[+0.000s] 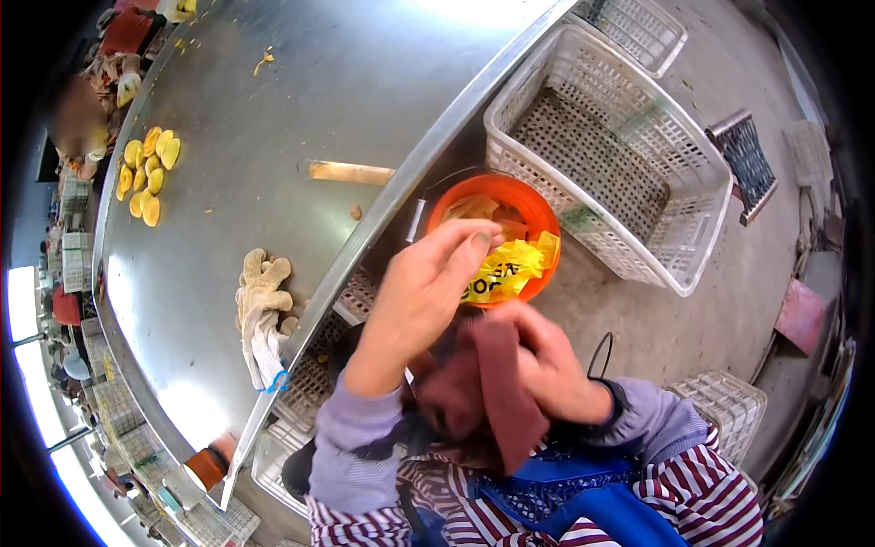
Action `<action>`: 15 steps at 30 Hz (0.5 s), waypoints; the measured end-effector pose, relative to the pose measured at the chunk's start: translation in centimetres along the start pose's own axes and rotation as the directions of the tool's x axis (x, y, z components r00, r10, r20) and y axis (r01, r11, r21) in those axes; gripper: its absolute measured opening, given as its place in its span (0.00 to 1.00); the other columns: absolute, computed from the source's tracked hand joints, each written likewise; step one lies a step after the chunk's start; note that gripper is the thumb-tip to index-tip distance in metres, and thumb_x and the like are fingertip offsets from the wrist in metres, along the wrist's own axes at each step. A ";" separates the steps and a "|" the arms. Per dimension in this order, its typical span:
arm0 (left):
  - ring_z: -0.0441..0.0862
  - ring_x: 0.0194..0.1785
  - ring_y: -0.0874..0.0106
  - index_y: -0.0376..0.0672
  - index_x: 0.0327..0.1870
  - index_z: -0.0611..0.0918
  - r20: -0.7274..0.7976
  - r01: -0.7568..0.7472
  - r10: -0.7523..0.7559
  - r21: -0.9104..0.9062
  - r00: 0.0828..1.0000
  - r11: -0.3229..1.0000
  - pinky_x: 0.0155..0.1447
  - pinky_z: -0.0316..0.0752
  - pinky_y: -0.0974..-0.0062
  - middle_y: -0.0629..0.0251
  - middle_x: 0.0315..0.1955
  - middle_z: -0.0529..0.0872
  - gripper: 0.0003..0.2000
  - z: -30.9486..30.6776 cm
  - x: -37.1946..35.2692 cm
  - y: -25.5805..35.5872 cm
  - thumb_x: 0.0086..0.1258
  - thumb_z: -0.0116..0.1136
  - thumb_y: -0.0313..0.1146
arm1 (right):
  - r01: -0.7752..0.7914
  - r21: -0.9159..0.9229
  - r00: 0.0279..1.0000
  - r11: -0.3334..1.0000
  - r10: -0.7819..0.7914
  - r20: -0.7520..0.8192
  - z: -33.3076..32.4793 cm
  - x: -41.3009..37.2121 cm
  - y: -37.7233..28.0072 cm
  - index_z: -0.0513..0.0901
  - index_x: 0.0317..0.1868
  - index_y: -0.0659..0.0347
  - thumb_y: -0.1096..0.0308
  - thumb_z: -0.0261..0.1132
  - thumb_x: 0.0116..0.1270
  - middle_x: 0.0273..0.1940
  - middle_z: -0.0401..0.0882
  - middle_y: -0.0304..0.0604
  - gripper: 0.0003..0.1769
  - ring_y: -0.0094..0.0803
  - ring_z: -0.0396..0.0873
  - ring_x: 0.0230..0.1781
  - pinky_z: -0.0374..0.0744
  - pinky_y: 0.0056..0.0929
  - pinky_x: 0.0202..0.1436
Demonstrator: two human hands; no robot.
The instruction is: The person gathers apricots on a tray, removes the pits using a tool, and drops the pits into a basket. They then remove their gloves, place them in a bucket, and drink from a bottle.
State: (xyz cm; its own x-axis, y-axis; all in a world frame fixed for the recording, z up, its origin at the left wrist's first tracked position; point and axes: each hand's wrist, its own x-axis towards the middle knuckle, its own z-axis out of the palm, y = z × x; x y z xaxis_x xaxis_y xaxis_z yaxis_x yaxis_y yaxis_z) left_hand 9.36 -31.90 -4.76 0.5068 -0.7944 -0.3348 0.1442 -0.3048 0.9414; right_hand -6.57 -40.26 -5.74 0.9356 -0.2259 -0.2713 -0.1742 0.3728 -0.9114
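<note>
My left hand (424, 292) hovers over the near side of an orange bucket (543, 208). Its fingers and thumb come together at the tips, and I cannot make out anything between them. A crumpled yellow plastic bag (510, 273) with black print lies in the bucket. My right hand (547, 360) is closed on a maroon cloth (506, 392), which hangs in front of my body, partly blurred. A pair of beige work gloves (264, 305) rests at the metal table's edge, left of my hands.
The metal table (219, 100) carries yellow fruit pieces (150, 173), a wooden stick (351, 172) and a knife-like blade (239, 460) by its near corner. White plastic crates (592, 191) stand on the floor at right. Other people (123, 41) are at the table's far side.
</note>
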 end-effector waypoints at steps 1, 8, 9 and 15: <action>0.81 0.57 0.66 0.33 0.59 0.77 0.068 0.038 -0.025 -0.189 0.997 0.981 0.64 0.71 0.72 0.57 0.51 0.85 0.25 0.9 1.9 -1.7 0.80 0.46 0.49 | -0.010 0.059 0.994 0.998 0.017 -0.112 -0.7 1.6 1.7 0.75 0.55 0.63 0.70 0.57 0.71 0.47 0.79 0.38 0.14 0.21 0.74 0.48 0.75 0.23 0.53; 0.66 0.71 0.55 0.37 0.70 0.65 -0.010 -0.083 0.090 0.282 0.996 0.956 0.73 0.62 0.63 0.53 0.67 0.71 0.34 4.2 4.8 -10.3 0.64 0.64 0.38 | -0.067 -0.100 0.953 0.993 0.034 -0.302 -9.3 10.1 13.2 0.76 0.54 0.68 0.61 0.56 0.74 0.46 0.81 0.45 0.18 0.28 0.79 0.47 0.78 0.28 0.50; 0.65 0.71 0.53 0.39 0.71 0.65 0.042 0.024 -0.044 0.382 0.998 0.924 0.73 0.62 0.62 0.53 0.68 0.69 0.35 3.5 5.1 -11.3 0.63 0.64 0.37 | -0.129 -0.282 0.938 0.951 0.025 -0.345 -10.1 11.1 15.1 0.78 0.49 0.68 0.62 0.56 0.73 0.41 0.83 0.50 0.16 0.33 0.81 0.44 0.78 0.31 0.49; 0.53 0.77 0.49 0.46 0.74 0.62 0.265 -0.038 -0.281 0.787 0.922 0.616 0.75 0.60 0.56 0.51 0.73 0.61 0.40 3.3 5.3 -14.7 0.58 0.66 0.33 | -0.384 -0.825 0.917 0.413 0.066 -0.394 -15.3 14.9 17.1 0.81 0.49 0.63 0.63 0.54 0.72 0.42 0.84 0.53 0.15 0.47 0.83 0.45 0.78 0.38 0.48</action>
State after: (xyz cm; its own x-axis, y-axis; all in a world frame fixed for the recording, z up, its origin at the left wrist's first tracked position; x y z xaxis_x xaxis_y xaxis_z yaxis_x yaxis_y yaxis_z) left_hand 7.11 -33.40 -20.55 0.2020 -0.7860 -0.5843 -0.5989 -0.5712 0.5613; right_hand -0.29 -51.06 -30.12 0.7254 -0.5368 -0.4308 -0.6850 -0.5020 -0.5280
